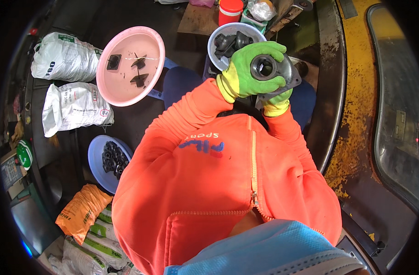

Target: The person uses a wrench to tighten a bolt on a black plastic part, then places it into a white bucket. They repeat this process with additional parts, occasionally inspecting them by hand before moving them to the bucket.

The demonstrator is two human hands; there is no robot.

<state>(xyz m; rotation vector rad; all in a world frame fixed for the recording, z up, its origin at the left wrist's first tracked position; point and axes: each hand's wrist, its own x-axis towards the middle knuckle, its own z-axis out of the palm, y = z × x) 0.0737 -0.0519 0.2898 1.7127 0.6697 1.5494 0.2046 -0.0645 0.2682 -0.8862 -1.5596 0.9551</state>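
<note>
A black moulded part (288, 75) with a round, hollow collar and a flat flange with corner holes is held up in front of my chest. My left hand (240, 65), in a green and yellow glove, closes around its collar with fingers above and below the opening. Underneath the flange, my right hand (278, 103) in a matching glove grips the part from below; most of its fingers are hidden. Just beyond my hands, a pale basin (213, 51) holds several similar black parts (230, 42).
To the left stands a pink basin (109, 89) with a few small black pieces in it. A blue basin (96, 167) of black parts sits nearer, beside white sacks (76, 107) and an orange sack (83, 211). A rusty yellow machine frame (360, 114) lines the right.
</note>
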